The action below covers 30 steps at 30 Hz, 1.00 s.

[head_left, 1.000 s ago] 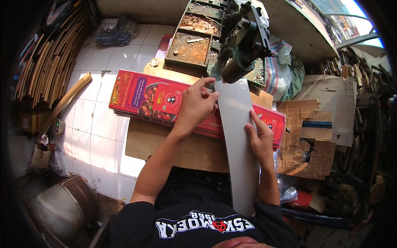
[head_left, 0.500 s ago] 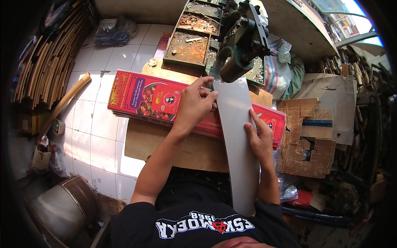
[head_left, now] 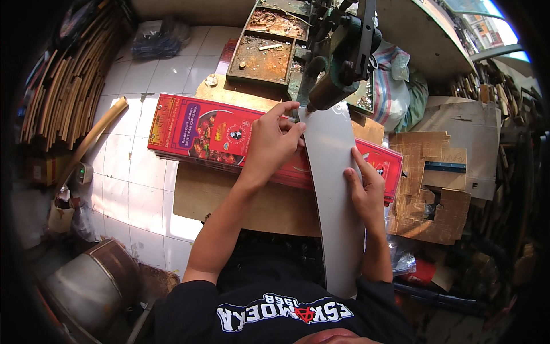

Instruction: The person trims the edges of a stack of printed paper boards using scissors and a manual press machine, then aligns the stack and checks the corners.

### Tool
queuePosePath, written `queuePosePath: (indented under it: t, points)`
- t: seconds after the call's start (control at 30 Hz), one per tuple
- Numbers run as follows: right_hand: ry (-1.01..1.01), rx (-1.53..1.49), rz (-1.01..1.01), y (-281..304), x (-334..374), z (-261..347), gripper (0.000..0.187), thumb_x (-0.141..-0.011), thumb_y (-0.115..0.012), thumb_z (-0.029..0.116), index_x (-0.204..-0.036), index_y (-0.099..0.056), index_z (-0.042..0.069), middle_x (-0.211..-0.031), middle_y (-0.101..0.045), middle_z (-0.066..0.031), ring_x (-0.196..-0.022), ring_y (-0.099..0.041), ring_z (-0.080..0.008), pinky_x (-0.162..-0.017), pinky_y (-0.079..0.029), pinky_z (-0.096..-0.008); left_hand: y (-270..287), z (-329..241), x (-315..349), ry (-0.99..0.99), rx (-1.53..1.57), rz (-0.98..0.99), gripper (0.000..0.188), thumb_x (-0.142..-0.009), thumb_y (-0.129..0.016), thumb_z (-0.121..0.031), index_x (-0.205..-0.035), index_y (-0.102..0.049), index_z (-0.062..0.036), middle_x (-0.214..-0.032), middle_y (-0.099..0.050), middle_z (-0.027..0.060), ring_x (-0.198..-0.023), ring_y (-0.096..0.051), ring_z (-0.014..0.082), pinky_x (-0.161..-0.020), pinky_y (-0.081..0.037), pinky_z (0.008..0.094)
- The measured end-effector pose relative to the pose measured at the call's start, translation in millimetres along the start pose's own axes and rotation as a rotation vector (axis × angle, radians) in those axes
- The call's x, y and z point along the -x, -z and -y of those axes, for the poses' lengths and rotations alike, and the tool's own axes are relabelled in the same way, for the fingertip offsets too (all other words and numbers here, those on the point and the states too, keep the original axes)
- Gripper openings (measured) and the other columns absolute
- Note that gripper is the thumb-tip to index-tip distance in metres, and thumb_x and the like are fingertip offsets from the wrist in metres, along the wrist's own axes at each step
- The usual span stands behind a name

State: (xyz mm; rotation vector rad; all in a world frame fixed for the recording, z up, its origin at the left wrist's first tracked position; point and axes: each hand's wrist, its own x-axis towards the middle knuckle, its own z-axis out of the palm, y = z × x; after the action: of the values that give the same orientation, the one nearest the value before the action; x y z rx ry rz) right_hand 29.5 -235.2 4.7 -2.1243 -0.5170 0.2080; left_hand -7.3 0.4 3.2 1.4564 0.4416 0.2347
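Note:
A long pale grey panel (head_left: 335, 189) slants from my lap up to a dark green hand press (head_left: 332, 86). The press's narrow tip meets the panel's far left corner. My left hand (head_left: 274, 137) is closed at that corner, thumb and forefinger pinching by its edge; anything small between them is hidden. Along the panel's right edge my right hand (head_left: 368, 186) grips, thumb on top and some fingers out of sight. Beneath the panel lies a stack of red printed signs (head_left: 200, 132), crosswise on a wooden board (head_left: 246, 200).
Behind the board stands a divided metal tray (head_left: 263, 60) holding small loose parts. Cut cardboard (head_left: 429, 195) lies at the right, near a striped sack (head_left: 395, 86). Stacked wooden strips (head_left: 74, 86) lean at the far left. A metal drum (head_left: 94, 286) sits lower left.
The press lever has swung to a more upright position, and the tip now reaches the panel's corner. Both hands keep nearly the same hold. The view has shifted slightly.

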Motion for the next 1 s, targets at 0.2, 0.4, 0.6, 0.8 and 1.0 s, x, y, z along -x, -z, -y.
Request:
queuePosePath:
  t: [0.2,0.4,0.6,0.8,1.0]
  points:
    - [-0.017,-0.040,-0.003,0,-1,2,0.046,-0.089,-0.065,0.007,-0.134,-0.054,0.001,-0.101,-0.067,-0.0187,-0.089,-0.065,-0.0203,-0.082,-0.049,-0.0289,1,3,-5,-0.018,0.025,0.006,0.041,-0.087,-0.064,-0.005,-0.127,-0.054,0.0018,-0.077,-0.070,0.0094,-0.063,-0.067,0.0108,-0.056,-0.055,0.0257]
    - [0.003,-0.106,-0.041,4,8,5,0.048,-0.088,-0.067,0.006,-0.134,-0.055,0.001,-0.104,-0.067,-0.0191,-0.093,-0.066,-0.0212,-0.084,-0.050,-0.0299,2,1,-1,-0.030,-0.001,0.043,0.042,-0.087,-0.065,-0.005,-0.127,-0.052,0.0006,-0.077,-0.069,0.0089,-0.064,-0.067,0.0128,-0.054,-0.055,0.0262]
    - [0.245,0.136,-0.130,25,54,36,0.052,-0.081,-0.071,0.003,-0.131,-0.057,0.000,-0.090,-0.063,-0.0180,-0.082,-0.064,-0.0272,-0.075,-0.050,-0.0336,-1,-15,57,-0.060,0.257,0.095,0.044,-0.088,-0.064,-0.001,-0.129,-0.049,0.0020,-0.078,-0.067,0.0088,-0.071,-0.067,0.0134,-0.064,-0.056,0.0254]
    - [0.297,0.242,-0.149,46,86,72,0.053,-0.079,-0.073,0.001,-0.129,-0.057,-0.003,-0.095,-0.064,-0.0176,-0.086,-0.066,-0.0269,-0.077,-0.051,-0.0321,-1,-40,94,-0.134,0.323,0.132,0.035,-0.091,-0.063,-0.003,-0.124,-0.053,0.0034,-0.084,-0.068,0.0081,-0.074,-0.066,0.0103,-0.067,-0.054,0.0237]
    - [0.139,-0.526,0.132,48,114,83,0.094,-0.080,-0.076,0.001,-0.152,-0.017,0.003,-0.120,-0.061,-0.0185,-0.110,-0.062,-0.0239,-0.093,-0.047,-0.0313,14,-54,113,-0.161,0.414,0.245,0.023,-0.095,-0.061,-0.012,-0.111,-0.063,0.0031,-0.095,-0.070,0.0077,-0.084,-0.066,0.0120,-0.076,-0.054,0.0263]
